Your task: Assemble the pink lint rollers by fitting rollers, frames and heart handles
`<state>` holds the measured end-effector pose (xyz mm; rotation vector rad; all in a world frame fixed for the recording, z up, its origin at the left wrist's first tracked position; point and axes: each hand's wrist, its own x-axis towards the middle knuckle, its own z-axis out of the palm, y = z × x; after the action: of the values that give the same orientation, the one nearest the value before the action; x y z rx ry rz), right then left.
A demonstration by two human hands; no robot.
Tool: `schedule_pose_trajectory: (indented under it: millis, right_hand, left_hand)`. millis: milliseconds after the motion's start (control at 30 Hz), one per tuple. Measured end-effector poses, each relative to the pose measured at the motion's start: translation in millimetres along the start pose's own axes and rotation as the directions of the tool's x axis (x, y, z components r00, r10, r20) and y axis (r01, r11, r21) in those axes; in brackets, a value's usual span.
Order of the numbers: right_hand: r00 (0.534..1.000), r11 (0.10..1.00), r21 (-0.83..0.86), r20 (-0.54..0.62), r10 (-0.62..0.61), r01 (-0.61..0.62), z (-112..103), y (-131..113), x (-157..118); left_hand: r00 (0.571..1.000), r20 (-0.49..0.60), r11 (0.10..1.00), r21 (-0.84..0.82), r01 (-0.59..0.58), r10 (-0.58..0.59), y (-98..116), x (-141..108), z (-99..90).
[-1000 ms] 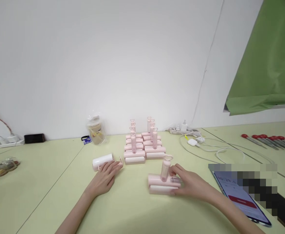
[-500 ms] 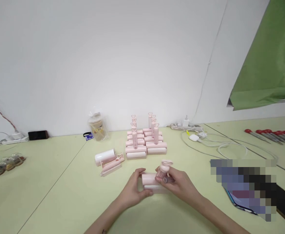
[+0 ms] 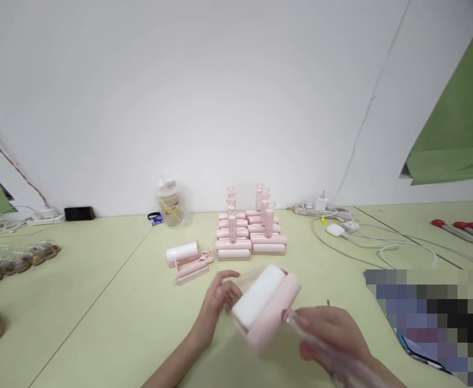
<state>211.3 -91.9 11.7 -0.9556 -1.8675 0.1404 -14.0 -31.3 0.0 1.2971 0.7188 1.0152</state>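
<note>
A pink lint roller (image 3: 275, 318) with a white paper roll is tilted over the near side of the table, blurred by motion. Wrapped round its clear pinkish handle is my right hand (image 3: 331, 331), and the handle points down toward me. At the far left end of the roller is my left hand (image 3: 222, 296), its fingers curled at the edge of the see-through cover (image 3: 255, 276); the thumb is hard to make out. Beyond the hands, a white roll (image 3: 183, 252) lies beside an empty pink roller frame (image 3: 194, 268).
Several assembled pink lint rollers (image 3: 234, 248) stand in two columns near the wall. A bagged cup (image 3: 172, 207) and a black phone (image 3: 78, 213) are further left. White cables (image 3: 385, 242), a power strip (image 3: 315, 210) and red-topped tools (image 3: 457, 229) occupy the right side.
The lint roller has turned from level to slanted, and its handle has swung from upright to pointing toward me. My right hand has moved right and down with it. The view has shifted slightly.
</note>
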Motion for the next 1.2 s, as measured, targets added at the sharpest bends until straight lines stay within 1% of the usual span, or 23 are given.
schedule_pose_trajectory:
  millis: [33,67,100,167,200,233,300,333,367,400,433,467,500,567,633,733,833,900,1000,1067,1133,1167,1200]
  right_hand:
    - [0.994,0.997,-0.002,0.077,-0.075,0.075,1.1,-3.3,0.0]
    - [0.97,0.983,-0.012,0.166,-0.177,0.182,1.7,-5.8,1.4]
    - [0.926,0.956,-0.035,0.262,-0.272,0.291,1.3,-7.1,3.8]
    - [0.849,0.893,-0.132,0.395,-0.351,0.431,-2.4,-4.2,10.1]
    - [0.839,0.87,-0.192,0.422,-0.344,0.453,-5.5,-0.2,13.1]
    - [0.864,0.871,-0.249,0.401,-0.306,0.424,-9.1,5.0,15.5]
    - [0.955,0.934,-0.269,0.242,-0.169,0.234,-16.4,15.6,18.4]
    - [0.986,0.969,-0.218,0.141,-0.085,0.114,-19.3,19.4,18.9]
    - [0.998,0.992,-0.126,0.06,0.011,-0.003,-21.4,21.2,19.0]
    - [0.995,0.995,-0.01,0.007,0.103,-0.103,-22.6,20.7,19.0]
    - [0.984,0.979,0.103,0.005,0.178,-0.177,-22.7,17.9,18.9]
    - [0.974,0.956,0.185,0.056,0.22,-0.227,-21.8,13.0,18.8]
    - [0.965,0.942,0.223,0.139,0.224,-0.251,-20.3,6.7,18.7]
    - [0.939,0.957,0.188,0.305,0.156,-0.22,-15.7,-7.1,18.7]
    - [0.921,0.987,0.107,0.383,0.072,-0.122,-10.7,-17.9,18.2]
    - [0.928,0.999,0.017,0.371,0.023,-0.031,-5.5,-23.3,16.4]
    - [0.938,1.0,-0.005,0.347,0.014,-0.013,-3.2,-21.0,14.7]
    - [0.933,1.0,0.014,0.359,0.017,-0.024,-2.8,-19.9,15.0]
    - [0.899,0.998,0.053,0.439,-0.006,-0.019,-3.9,-22.6,18.8]
    - [0.859,0.997,0.07,0.512,-0.008,-0.032,-5.6,-26.5,22.1]
    - [0.814,0.997,0.059,0.581,0.011,-0.055,-5.9,-29.9,23.2]
    - [0.802,0.998,0.035,0.597,0.024,-0.056,-4.6,-30.6,22.2]
    - [0.805,0.999,0.0,0.592,0.031,-0.038,-2.2,-30.3,19.9]
  left_hand:
    - [0.987,0.109,0.979,-0.15,0.138,-0.122,4.7,-3.4,5.6]
    - [0.953,0.191,0.931,-0.24,0.276,-0.233,8.1,-6.4,10.7]
    - [0.919,0.226,0.882,-0.279,0.38,-0.324,10.0,-8.9,14.9]
    - [0.887,0.17,0.841,-0.283,0.462,-0.43,9.3,-12.1,19.9]
    - [0.887,0.125,0.842,-0.28,0.462,-0.445,7.0,-12.8,20.9]
    - [0.891,0.097,0.846,-0.282,0.452,-0.444,3.9,-13.1,21.2]
    - [0.9,0.09,0.85,-0.3,0.434,-0.427,-3.3,-13.2,21.3]
    - [0.903,0.098,0.852,-0.302,0.427,-0.418,-6.8,-13.5,21.7]
    - [0.906,0.108,0.857,-0.296,0.422,-0.409,-9.9,-14.0,22.6]
    - [0.91,0.116,0.867,-0.276,0.414,-0.398,-12.6,-14.8,24.0]
    - [0.916,0.122,0.882,-0.247,0.401,-0.383,-14.8,-15.9,25.7]
    - [0.922,0.121,0.897,-0.214,0.386,-0.368,-16.4,-17.2,27.7]
    - [0.929,0.114,0.911,-0.185,0.368,-0.352,-17.6,-18.6,29.6]
    - [0.943,0.089,0.929,-0.165,0.332,-0.322,-19.1,-21.1,33.0]
    - [0.952,0.073,0.936,-0.176,0.306,-0.297,-20.0,-22.5,35.3]
    - [0.957,0.077,0.941,-0.178,0.288,-0.279,-20.5,-22.7,36.4]
    - [0.959,0.076,0.951,-0.129,0.282,-0.274,-20.1,-22.0,35.6]
    - [0.963,0.041,0.962,-0.054,0.268,-0.266,-19.3,-21.7,34.6]
    - [0.978,-0.012,0.972,0.111,0.208,-0.208,-17.2,-21.6,33.2]
    - [0.989,0.005,0.968,0.208,0.142,-0.146,-15.4,-21.5,32.7]
    - [0.994,0.044,0.965,0.249,0.087,-0.101,-13.3,-21.4,32.9]
    - [0.994,0.056,0.966,0.249,0.076,-0.093,-12.1,-21.4,33.1]
    - [0.994,0.06,0.967,0.242,0.076,-0.093,-10.8,-21.5,33.4]
